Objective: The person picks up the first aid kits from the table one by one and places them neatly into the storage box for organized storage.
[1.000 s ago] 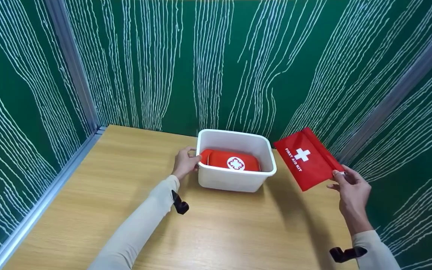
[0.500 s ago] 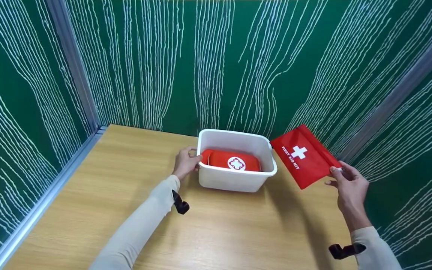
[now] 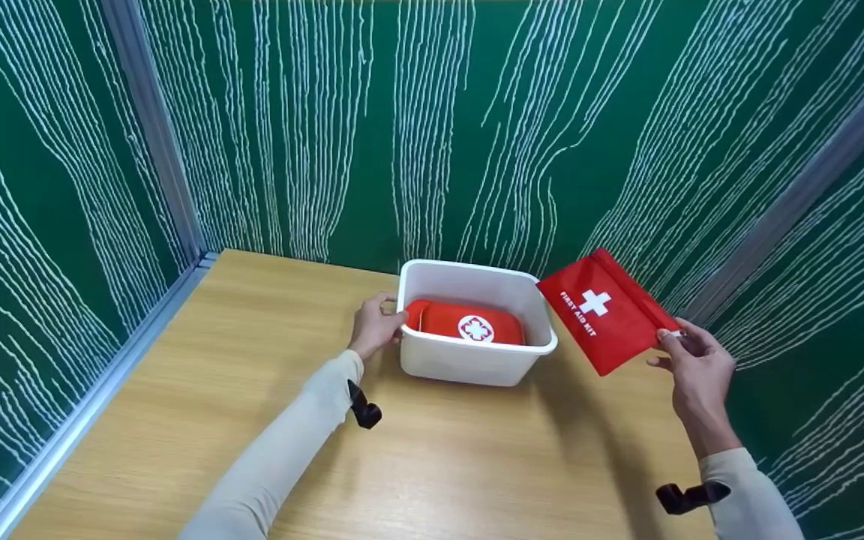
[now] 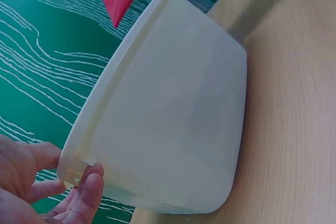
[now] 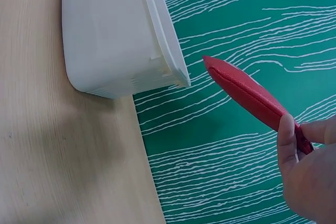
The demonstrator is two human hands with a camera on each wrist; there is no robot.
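Two hands work: left hand (image 3: 373,328) grips the bin (image 3: 477,364) rim; right hand (image 3: 691,367) pinches a red pouch (image 3: 597,311) just beside the bin, apparently mid-carry; next calls for lowering it inside.

A tub (image 3: 477,367) stands on the table (image 3: 252,420), toward its back, near the wall. A case (image 3: 469,326) lies in it. The left hand (image 3: 374,328) is at its left rim. Right of the tub, a pouch (image 3: 601,311) hangs above the table in the right hand (image 3: 691,367).
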